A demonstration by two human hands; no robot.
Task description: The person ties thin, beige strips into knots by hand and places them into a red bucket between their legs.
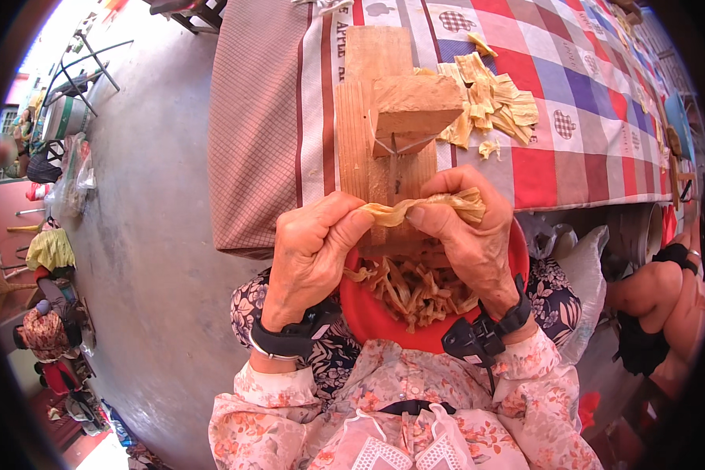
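Note:
A twisted, pale yellow strip of dried plant material (390, 215) is stretched between my two hands. My left hand (311, 249) pinches its left end between thumb and bent forefinger. Near its bunched right end, my right hand (473, 244) grips it with the thumb pressed on top. Just beyond my fingers stands a wooden fixture (355, 135), with a raised wooden block (417, 97) and a thin dark upright piece under the block. Below my hands, a red plastic basin (382, 320) in my lap holds many narrow strips (417, 288) of the same stuff.
A heap of wider dried pieces (493, 100) lies right of the fixture on the checked tablecloth (570, 158). A seated person (652, 288) is close at my right, beside a translucent plastic bag (587, 282). Another person (44, 332) is far left across the concrete floor (147, 235).

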